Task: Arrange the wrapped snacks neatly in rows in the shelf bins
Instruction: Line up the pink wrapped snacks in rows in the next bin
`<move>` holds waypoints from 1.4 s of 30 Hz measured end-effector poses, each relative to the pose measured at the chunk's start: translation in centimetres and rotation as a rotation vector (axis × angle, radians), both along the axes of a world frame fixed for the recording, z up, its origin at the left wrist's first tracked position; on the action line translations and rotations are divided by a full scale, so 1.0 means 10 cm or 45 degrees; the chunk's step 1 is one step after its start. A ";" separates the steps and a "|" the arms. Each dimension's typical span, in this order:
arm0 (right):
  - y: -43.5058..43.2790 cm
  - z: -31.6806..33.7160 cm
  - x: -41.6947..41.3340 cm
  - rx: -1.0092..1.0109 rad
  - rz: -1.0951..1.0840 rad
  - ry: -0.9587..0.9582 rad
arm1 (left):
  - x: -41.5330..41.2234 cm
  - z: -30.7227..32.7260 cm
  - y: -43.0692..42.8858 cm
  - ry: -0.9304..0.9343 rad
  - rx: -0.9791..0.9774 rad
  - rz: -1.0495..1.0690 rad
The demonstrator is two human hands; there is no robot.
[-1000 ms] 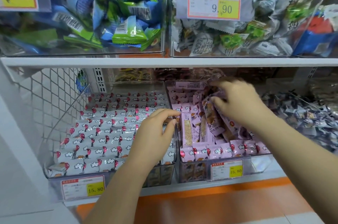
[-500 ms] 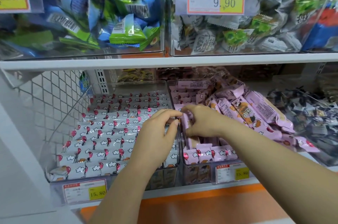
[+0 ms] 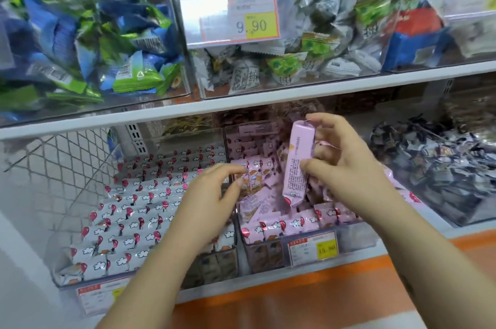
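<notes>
1. Pink bar [image 3: 298, 165]: it stands near upright, top tilted slightly toward 1 o'clock, above the loose heap [image 3: 257, 175] in the clear bin [image 3: 357, 237]. Your right hand [image 3: 346, 165] grips it, thumb at mid-length, fingers behind the upper end
2. Step in hand, as judged: seating this bar in a row. Turn it flat, line it up with the front row [image 3: 295, 224] at 6 o'clock, and press it snug against its neighbour
3. Left hand [image 3: 212, 199], at 8 o'clock of the bar: fingers curve at the wall between bins. Cannot tell whether they pinch anything. Use it to hold the heap back
4. Wrappers: glossy film, crimped ends, slim oblong, likely slippery. The bin looks like hard clear plastic
5. White snacks [image 3: 139, 207], in the bin at 9 o'clock: rows already tidy, so copy their spacing
</notes>
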State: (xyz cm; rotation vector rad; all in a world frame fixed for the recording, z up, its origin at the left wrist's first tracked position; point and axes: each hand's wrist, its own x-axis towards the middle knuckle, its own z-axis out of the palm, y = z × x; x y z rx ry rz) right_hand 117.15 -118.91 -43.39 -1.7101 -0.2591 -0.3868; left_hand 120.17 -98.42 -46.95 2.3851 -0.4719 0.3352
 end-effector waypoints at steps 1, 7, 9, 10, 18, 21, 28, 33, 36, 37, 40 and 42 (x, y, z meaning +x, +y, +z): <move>-0.06 0.02 -0.02 0.010 0.002 -0.008 | 0.02 0.06 -0.04 -0.005 0.080 -0.028; -0.37 0.11 -0.20 0.072 0.079 -0.019 | 0.21 0.28 -0.42 0.141 0.470 -0.231; -0.44 0.12 -0.25 0.085 0.112 0.001 | 0.31 0.27 -0.54 0.266 0.631 -0.278; -0.47 0.12 -0.28 0.088 0.127 0.014 | 0.37 0.25 -0.58 0.345 0.724 -0.283; -0.60 0.05 -0.32 0.023 0.165 0.077 | 0.74 0.13 -0.72 0.644 1.210 -0.230; -0.62 0.04 -0.31 0.019 0.151 0.100 | 0.82 0.16 -0.75 0.764 1.227 -0.218; -0.60 0.04 -0.29 -0.013 0.160 0.094 | 0.90 0.12 -0.74 0.860 1.051 -0.257; -0.55 0.02 -0.25 -0.031 0.160 0.089 | 0.88 0.12 -0.73 0.921 0.823 -0.310; -0.53 0.00 -0.24 -0.066 0.153 0.088 | 0.88 0.10 -0.75 0.945 0.704 -0.269; -0.53 -0.01 -0.23 -0.069 0.154 0.088 | 0.89 0.10 -0.75 0.972 0.670 -0.253; -0.54 -0.04 -0.21 -0.075 0.150 0.086 | 0.91 0.10 -0.74 1.096 0.534 -0.224; -0.55 -0.05 -0.21 -0.066 0.159 0.089 | 0.93 0.09 -0.72 1.156 0.452 -0.225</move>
